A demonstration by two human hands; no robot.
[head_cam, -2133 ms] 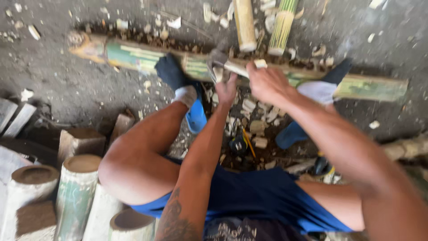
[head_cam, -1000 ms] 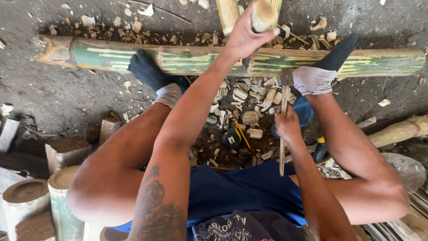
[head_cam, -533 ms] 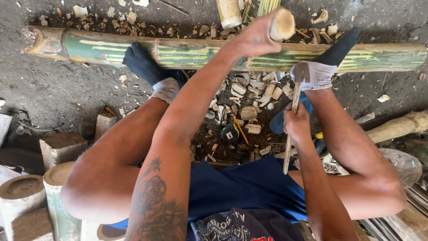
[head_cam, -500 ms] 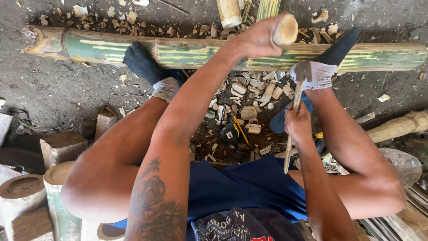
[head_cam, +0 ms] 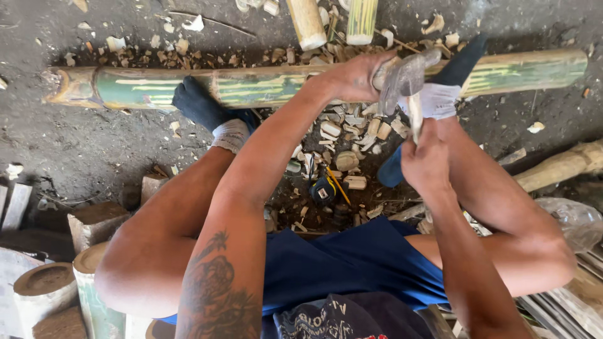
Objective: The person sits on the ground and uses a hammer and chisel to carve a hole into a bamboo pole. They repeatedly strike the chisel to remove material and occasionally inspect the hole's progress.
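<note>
My left hand reaches forward and grips a short pale bamboo piece, held just above the long green bamboo pole. My right hand is closed round the wooden handle of a hatchet. Its grey head is blurred and lies right against the bamboo piece, hiding most of it. My feet in dark socks rest against the pole on either side.
Wood chips and a yellow-and-black tape measure lie between my legs. Cut bamboo sections stand at the lower left. Two short bamboo pieces lie beyond the pole. A rough log and clear plastic are at the right.
My right hand has lifted the hatchet, and its head has come up against the bamboo piece. My left hand with the piece has shifted slightly down and left.
</note>
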